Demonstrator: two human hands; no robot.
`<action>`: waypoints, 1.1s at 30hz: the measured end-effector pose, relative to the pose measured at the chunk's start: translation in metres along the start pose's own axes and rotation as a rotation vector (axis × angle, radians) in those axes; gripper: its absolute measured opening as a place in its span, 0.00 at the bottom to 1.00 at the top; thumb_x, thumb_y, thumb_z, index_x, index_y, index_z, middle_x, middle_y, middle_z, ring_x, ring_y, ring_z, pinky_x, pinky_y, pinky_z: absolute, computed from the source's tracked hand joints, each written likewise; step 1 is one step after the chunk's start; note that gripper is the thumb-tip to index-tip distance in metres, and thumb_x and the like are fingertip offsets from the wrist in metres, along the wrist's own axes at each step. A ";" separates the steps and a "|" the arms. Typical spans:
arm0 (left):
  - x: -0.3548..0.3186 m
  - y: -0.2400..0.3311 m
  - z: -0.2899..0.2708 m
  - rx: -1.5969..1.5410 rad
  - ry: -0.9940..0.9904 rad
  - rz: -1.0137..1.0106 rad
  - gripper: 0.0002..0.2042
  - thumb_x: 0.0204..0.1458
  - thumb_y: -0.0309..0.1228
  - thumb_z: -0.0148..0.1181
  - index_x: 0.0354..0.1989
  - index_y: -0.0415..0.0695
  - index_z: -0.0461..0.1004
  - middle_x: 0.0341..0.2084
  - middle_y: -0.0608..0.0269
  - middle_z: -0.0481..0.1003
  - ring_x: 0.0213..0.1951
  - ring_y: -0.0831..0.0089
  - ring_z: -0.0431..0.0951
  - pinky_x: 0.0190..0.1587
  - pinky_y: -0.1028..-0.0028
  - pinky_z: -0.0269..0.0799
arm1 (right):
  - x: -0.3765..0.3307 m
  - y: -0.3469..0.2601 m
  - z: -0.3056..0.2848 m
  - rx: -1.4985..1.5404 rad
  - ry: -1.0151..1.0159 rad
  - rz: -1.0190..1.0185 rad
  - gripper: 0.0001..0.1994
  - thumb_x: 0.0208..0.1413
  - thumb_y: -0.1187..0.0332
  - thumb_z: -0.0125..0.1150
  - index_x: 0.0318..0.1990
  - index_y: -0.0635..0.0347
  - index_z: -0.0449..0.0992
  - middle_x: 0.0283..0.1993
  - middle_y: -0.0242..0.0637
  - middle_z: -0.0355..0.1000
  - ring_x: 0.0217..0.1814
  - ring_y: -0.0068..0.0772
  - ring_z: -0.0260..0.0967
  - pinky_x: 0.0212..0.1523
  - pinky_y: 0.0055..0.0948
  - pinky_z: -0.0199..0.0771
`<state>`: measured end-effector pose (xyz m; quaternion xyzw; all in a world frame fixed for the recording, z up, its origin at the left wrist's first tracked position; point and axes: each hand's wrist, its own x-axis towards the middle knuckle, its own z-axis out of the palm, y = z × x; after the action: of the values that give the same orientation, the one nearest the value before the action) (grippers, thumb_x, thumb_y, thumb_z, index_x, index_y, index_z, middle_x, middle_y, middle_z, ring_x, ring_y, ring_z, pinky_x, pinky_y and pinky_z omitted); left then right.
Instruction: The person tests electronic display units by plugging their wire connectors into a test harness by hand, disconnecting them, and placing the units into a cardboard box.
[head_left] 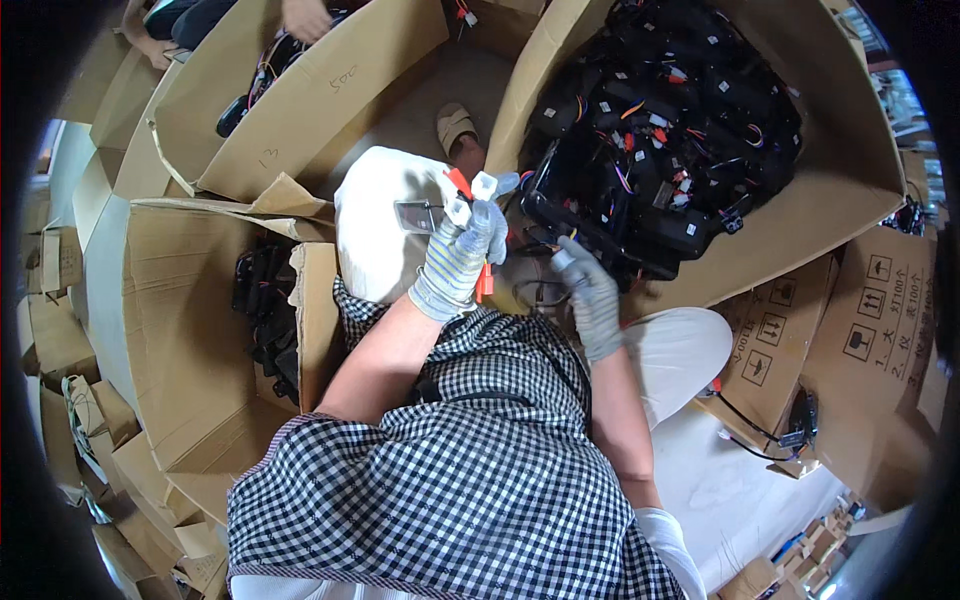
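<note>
My left hand (458,256), in a striped grey work glove, is closed around a bunch of plug connectors. White plug housings (484,186) and a red connector (458,183) stick up above its fingers, and another red connector (487,281) hangs below. Beside it, over my knee, is a small dark flat piece (414,217). My gloved right hand (592,300) pinches thin wires (541,246) at the near edge of a large carton. A glossy black unit (552,196) lies just beyond its fingertips; which unit the wires belong to is hidden.
The large carton (840,215) at right holds a heap of black units (680,130) with coloured wires. Another carton (190,330) at left holds more black parts (268,310). At far left, another person's hand (306,18) is over a carton (330,100). A cabled part (800,420) lies at right.
</note>
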<state>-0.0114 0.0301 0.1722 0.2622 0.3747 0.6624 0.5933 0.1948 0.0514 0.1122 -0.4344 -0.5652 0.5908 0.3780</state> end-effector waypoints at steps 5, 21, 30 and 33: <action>0.009 -0.017 -0.011 -0.849 0.084 -0.644 0.17 0.52 0.33 0.57 0.48 0.40 0.68 0.25 0.73 0.70 0.24 0.88 0.68 0.26 0.88 0.63 | 0.001 -0.124 0.004 0.092 0.055 0.227 0.15 0.56 0.57 0.54 0.33 0.60 0.76 0.22 0.28 0.70 0.16 0.12 0.58 0.17 0.16 0.56; -0.023 -0.022 -0.014 0.806 -0.648 -0.612 0.14 0.48 0.41 0.61 0.31 0.40 0.74 0.15 0.68 0.69 0.19 0.79 0.66 0.24 0.75 0.63 | -0.021 -0.070 -0.028 -0.468 -0.573 0.080 0.19 0.54 0.51 0.50 0.29 0.59 0.74 0.20 0.43 0.66 0.22 0.44 0.64 0.26 0.33 0.64; -0.023 -0.028 -0.021 1.095 -0.666 -0.463 0.13 0.45 0.38 0.63 0.31 0.41 0.75 0.18 0.58 0.74 0.19 0.66 0.71 0.24 0.69 0.65 | -0.031 -0.007 -0.024 -0.285 -0.512 0.117 0.17 0.53 0.53 0.53 0.27 0.59 0.74 0.15 0.33 0.64 0.16 0.26 0.61 0.22 0.29 0.62; -0.026 -0.025 -0.019 1.180 -0.716 -0.394 0.12 0.47 0.38 0.61 0.29 0.40 0.73 0.17 0.58 0.71 0.19 0.66 0.70 0.23 0.68 0.64 | -0.028 -0.017 -0.026 -0.199 -0.543 0.244 0.16 0.53 0.54 0.54 0.28 0.59 0.75 0.15 0.33 0.65 0.17 0.25 0.63 0.22 0.28 0.63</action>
<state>-0.0074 0.0017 0.1431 0.6678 0.4932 0.1036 0.5478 0.2279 0.0348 0.1317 -0.3603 -0.6441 0.6680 0.0952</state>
